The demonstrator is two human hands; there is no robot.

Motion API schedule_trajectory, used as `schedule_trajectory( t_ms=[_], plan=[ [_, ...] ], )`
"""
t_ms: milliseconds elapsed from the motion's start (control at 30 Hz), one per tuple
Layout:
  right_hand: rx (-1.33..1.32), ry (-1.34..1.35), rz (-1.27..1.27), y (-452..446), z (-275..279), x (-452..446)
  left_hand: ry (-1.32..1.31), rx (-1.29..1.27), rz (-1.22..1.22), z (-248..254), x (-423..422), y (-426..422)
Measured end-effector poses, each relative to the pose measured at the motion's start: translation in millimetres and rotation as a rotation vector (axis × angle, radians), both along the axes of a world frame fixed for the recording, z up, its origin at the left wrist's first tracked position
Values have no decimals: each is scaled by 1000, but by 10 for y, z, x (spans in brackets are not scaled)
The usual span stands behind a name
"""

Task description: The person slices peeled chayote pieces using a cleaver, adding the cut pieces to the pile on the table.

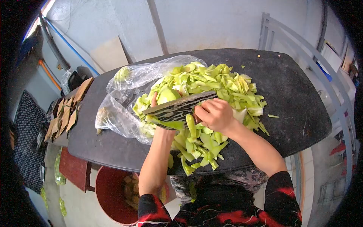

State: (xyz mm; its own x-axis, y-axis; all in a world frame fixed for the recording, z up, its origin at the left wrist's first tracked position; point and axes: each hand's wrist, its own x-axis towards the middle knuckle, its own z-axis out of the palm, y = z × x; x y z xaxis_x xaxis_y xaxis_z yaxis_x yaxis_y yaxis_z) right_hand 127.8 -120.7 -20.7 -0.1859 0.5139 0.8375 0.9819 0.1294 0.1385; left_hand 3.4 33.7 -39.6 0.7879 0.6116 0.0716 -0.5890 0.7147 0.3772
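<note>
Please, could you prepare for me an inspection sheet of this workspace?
Surface: black table, with a heap of green slices.
Job's things: pale green piece; broad striped blade in front of it.
Clutter: clear plastic bag left of the heap; brown flat pieces at the left.
Hands: left hand holds the piece, partly hidden; right hand grips the blade's tool.
Cables: blue line, cable or pipe unclear.
Surroundings: red tub below; pale wall.

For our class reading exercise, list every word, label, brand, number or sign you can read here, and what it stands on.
No text is readable.
Large blade: stripes only.
Plastic bag: no legible print.
Dark speckled cloth: marks too small to read.
</note>
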Motion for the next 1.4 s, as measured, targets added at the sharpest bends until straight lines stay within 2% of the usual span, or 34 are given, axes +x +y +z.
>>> schedule_trajectory(
  t_ms=[67, 167, 300, 367, 433, 567, 633, 667, 767, 833, 900, 1067, 1100, 1167, 1267, 1300, 1367, 1400],
  plan=[
    [17, -24, -3, 7, 0, -7, -38, 104, -22, 55, -22, -50],
    [29, -49, -8, 4, -4, -23, -52, 30, 69, 154, -25, -207],
    [18, -50, 4, -7, 15, -29, -56, 42, -33, 71, -37, -57],
    [2, 5, 7, 46, -28, 80, -4, -10, 48, 98, -22, -33],
    [-17, 60, 11, 39, -68, 139, 67, 93, 121, 166, -35, -33],
    [-67, 73, -28, 46, -89, 229, 55, 101, 102, 186, -66, 18],
    [-96, 166, -113, 85, -125, 306, 133, 44, 217, 285, -90, -71],
    [-65, 187, -124, 88, -127, 365, 38, 105, 90, 190, -106, 46],
    [-109, 167, -89, 24, -89, 407, 126, 147, 110, 326, -116, -134],
    [-87, 147, -51, -16, 17, 262, 149, 109, 116, 208, -96, -70],
    [-10, 90, 61, -17, 59, 150, 120, 119, -29, 169, -94, -32],
    [-32, 113, -3, 23, 8, 216, 105, 24, 107, 252, -43, -178],
    [-29, 110, -7, 70, -41, 325, 95, 154, 54, 161, -69, -93],
    [-93, 240, -183, 99, -96, 482, -36, 347, -208, 102, -106, 16],
    [-110, 253, -169, -4, -14, 475, -67, 355, -249, 114, -90, 15],
    [-128, 248, -131, -51, 8, 433, -66, 348, -246, 107, -85, -13],
    [-130, 204, -79, -92, 59, 292, 89, 203, -8, 105, -77, -67],
    [-127, 154, -29, -96, 75, 214, 49, 81, 35, 81, -69, -61]
  ],
)
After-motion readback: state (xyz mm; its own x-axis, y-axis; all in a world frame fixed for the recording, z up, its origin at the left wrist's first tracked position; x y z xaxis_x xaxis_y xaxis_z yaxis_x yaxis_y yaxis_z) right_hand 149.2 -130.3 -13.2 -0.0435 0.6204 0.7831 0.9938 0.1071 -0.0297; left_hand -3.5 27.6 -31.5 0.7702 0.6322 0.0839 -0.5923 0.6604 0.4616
